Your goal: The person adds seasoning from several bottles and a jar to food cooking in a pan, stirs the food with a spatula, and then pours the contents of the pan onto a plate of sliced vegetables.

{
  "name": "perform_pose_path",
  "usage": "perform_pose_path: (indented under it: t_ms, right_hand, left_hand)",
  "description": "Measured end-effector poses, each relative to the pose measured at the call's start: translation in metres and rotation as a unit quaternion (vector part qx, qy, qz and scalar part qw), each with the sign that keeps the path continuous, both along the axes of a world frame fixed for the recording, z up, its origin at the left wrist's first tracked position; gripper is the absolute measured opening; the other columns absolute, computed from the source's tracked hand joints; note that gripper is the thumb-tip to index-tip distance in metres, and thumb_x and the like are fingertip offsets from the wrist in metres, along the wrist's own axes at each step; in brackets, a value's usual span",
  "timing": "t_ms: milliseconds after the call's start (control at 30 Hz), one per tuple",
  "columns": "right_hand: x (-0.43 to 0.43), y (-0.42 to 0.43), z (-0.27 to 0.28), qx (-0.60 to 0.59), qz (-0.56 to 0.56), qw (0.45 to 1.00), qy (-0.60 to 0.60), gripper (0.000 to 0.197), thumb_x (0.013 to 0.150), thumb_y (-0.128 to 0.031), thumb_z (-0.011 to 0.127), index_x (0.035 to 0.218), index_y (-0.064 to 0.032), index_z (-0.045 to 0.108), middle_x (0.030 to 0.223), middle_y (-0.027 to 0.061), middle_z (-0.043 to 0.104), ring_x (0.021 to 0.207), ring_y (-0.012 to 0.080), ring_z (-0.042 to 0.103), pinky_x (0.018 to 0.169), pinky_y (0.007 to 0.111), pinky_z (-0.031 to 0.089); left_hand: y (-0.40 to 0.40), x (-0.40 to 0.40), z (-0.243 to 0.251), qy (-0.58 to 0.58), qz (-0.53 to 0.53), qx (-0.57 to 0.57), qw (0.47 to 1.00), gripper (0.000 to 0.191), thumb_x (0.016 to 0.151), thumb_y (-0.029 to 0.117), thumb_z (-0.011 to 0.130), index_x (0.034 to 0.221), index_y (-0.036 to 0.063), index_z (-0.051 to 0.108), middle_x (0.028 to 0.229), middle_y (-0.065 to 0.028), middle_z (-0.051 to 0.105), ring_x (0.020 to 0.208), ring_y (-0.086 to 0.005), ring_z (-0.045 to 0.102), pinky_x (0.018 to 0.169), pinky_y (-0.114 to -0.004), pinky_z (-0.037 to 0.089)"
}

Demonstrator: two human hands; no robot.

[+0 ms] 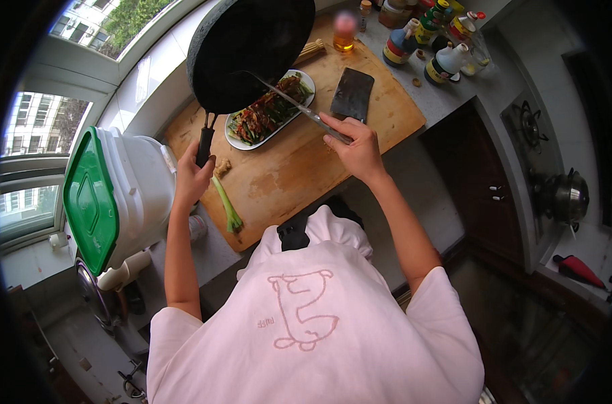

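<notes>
My left hand (194,174) grips the black handle of a dark wok (250,45), which is tipped over the far side of an oval white plate (255,146). In my right hand (354,146) is a long metal cooking utensil (306,110); its far end reaches into the wok's mouth and is hard to make out against the black. Cooked green vegetables with a reddish topping (265,118) lie along the plate, partly hidden behind the wok. The plate rests on a large wooden cutting board (286,177). A cleaver blade (353,93) lies flat beyond my right hand.
On the board are a green onion stalk (226,204) and a ginger piece (222,167). Several sauce bottles (399,45) crowd the back counter near an amber-filled bottle (344,38). A white bin with a green lid (91,197) stands at left, a gas stove (530,126) at right.
</notes>
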State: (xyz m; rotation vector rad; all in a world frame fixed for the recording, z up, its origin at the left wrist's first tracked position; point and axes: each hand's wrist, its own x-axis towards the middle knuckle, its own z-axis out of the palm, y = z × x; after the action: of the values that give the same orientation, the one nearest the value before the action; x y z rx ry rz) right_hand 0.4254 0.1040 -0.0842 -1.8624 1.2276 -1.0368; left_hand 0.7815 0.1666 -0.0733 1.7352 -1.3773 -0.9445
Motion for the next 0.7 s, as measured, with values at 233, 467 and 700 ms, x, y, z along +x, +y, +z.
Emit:
perform_pose_path:
  t_ms: [233,467,700]
  right_hand:
    - [-0.035,-0.018,0.006,-0.101,-0.015,0.982,0.161,0.041,0.08,-0.005,0.071,0.117,-0.0213,0.074,0.08,0.0086,0.06,0.071,0.0274,0.061,0.063,0.038,0.05]
    - [0.052,-0.018,0.016,-0.068,-0.087,0.992,-0.066,0.041,0.083,-0.007,0.072,0.123,-0.0123,0.071,0.08,0.0114,0.063,0.071,0.0269,0.061,0.064,0.036,0.049]
    - [0.1,-0.003,0.01,-0.09,-0.095,0.986,-0.107,0.035,0.086,-0.017,0.073,0.12,-0.0112,0.072,0.074,0.0085,0.059,0.064,0.023,0.058,0.061,0.034,0.049]
  left_hand:
    - [0.005,0.01,0.001,0.012,0.013,-0.005,1.0,0.015,0.092,0.01,0.063,0.103,0.0046,0.054,0.063,0.002,0.051,0.046,-0.0059,0.046,0.041,-0.024,0.035]
    - [0.005,0.004,0.0,0.068,0.018,0.002,0.998,0.013,0.093,0.011,0.062,0.094,0.0061,0.051,0.062,0.0018,0.051,0.043,-0.0064,0.045,0.039,-0.024,0.036]
    - [0.005,0.003,0.003,0.074,0.028,-0.008,0.997,0.012,0.093,0.01,0.061,0.092,0.006,0.05,0.062,0.0017,0.05,0.043,-0.0062,0.046,0.039,-0.024,0.036]
